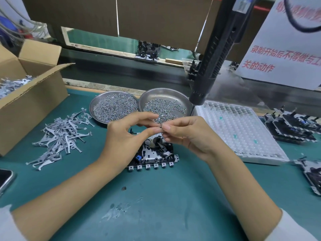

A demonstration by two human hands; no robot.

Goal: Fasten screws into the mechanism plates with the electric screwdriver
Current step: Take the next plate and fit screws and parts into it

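Both hands meet above the work. The left hand [125, 134] and the right hand [187, 134] bring thumb and forefinger tips together around a tiny dark screw [160, 126], pinched between them; which hand truly bears it I cannot tell. Directly beneath the hands, on the teal bench mat [156, 197], lies the black-and-silver mechanism plate with a row of square tabs along its near edge [154, 153]. Just beyond the fingertips sit two round steel dishes: the one past the right hand [166, 96] holds longer screws, the one past the left hand [102, 105] finer ones. The black electric screwdriver [213, 54] hangs untouched above and beyond the right hand, its bit pointing down beside a clear plastic cell tray [243, 133]. A loose heap of grey stamped metal levers [60, 134] lies out past the left hand.

The likely trouble is the screw itself: so small a piece, passed between fingertips, could slip and fall into the mechanism's gears. Set tilted in its hole, it may cross-thread once the driver is brought down.
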